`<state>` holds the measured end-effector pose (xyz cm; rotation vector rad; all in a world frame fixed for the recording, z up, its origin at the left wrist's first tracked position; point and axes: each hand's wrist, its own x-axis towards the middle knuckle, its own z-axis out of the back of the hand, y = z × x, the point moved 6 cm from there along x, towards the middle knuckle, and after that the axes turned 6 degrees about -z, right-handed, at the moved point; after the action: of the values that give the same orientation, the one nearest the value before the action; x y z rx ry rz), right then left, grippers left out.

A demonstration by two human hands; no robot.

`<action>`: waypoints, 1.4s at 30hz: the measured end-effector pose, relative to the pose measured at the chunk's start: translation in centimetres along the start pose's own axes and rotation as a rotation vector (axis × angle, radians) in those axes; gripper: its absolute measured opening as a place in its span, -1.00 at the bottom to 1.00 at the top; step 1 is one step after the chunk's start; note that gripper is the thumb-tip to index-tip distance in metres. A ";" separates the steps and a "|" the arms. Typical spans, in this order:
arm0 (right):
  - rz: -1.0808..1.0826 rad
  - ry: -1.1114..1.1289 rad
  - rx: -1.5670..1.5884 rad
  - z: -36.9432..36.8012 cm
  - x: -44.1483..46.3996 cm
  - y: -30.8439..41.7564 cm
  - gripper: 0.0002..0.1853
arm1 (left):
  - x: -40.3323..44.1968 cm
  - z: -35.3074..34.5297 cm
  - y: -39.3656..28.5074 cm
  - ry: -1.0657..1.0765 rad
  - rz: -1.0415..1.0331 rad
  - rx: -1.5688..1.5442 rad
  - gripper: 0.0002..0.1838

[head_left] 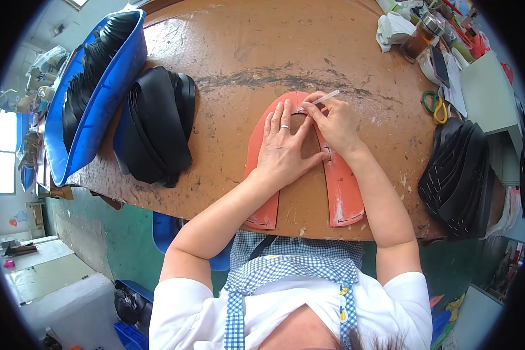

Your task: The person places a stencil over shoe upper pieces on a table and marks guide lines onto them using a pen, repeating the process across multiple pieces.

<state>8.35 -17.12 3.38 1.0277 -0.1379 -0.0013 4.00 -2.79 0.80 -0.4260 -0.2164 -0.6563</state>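
A red, U-shaped template [342,192] with small slots lies flat on the wooden table, its curved end away from me and its two legs toward me. My left hand [284,143] rests on its left side and across the gap, fingers spread, a ring on one finger. In my right hand [336,123] is a slim whitish pen [325,97], pinched between the fingers near the top of the curve. Its tip is hidden by my fingers. White marks show on the template's right leg. Thin dark edges show along the template; what they belong to I cannot tell.
Left on the table [239,41] are a stack of black pieces [160,125] and a blue bin [102,119] full of similar ones. Slotted black pieces [456,175] are piled at the right. Scissors [436,108], a phone [439,67] and a jar [424,36] lie behind them.
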 end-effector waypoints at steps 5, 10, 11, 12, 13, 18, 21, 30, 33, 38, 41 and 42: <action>0.176 -0.048 0.008 -0.8 0.5 -0.1 -0.84 | -0.1 -0.1 0.0 0.001 0.005 -0.024 0.04; 0.253 -0.059 -0.156 -1.2 0.2 0.7 -0.88 | 0.0 -0.2 0.1 0.015 -0.011 -0.016 0.06; 0.238 -0.058 -0.143 -0.9 0.3 0.6 -0.89 | -0.2 -0.2 0.1 0.005 -0.008 -0.010 0.05; 0.223 -0.061 -0.133 -0.6 0.1 0.6 -0.89 | -0.1 -0.1 0.1 -0.007 -0.010 -0.005 0.05; 0.199 -0.089 -0.042 0.2 -0.5 0.7 -0.90 | 0.1 0.1 0.0 -0.024 -0.012 -0.003 0.04; 0.121 -0.193 -0.065 4.5 -6.7 0.0 -0.84 | 0.1 0.2 -0.2 -0.039 -0.003 0.002 -0.01; 0.129 -0.226 -0.293 4.8 -12.4 0.7 -0.61 | 0.0 0.1 -0.1 -0.056 -0.008 -0.004 0.01; 0.133 -0.135 -0.365 3.3 -17.0 0.2 -0.36 | -0.1 0.1 -0.1 -0.043 -0.028 0.029 0.06; 0.022 -0.166 -0.164 6.3 -15.5 -0.4 -0.55 | 0.1 -0.1 -0.1 -0.018 -0.024 0.064 0.08; -0.012 -0.181 0.046 7.7 -12.2 -0.1 -0.78 | 0.2 0.2 -0.1 0.000 -0.007 0.050 0.08; 0.001 -0.137 0.142 5.8 -10.5 -1.5 -0.81 | 0.1 0.4 -0.3 -0.001 -0.008 0.046 0.09; -0.021 -0.125 0.188 5.2 -10.0 -2.1 -0.81 | 0.1 0.5 -0.3 -0.002 -0.004 0.032 0.09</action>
<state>-2.01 -21.99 3.12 1.2169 -0.2447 -0.0730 3.81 -2.84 1.35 -0.3953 -0.2297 -0.6555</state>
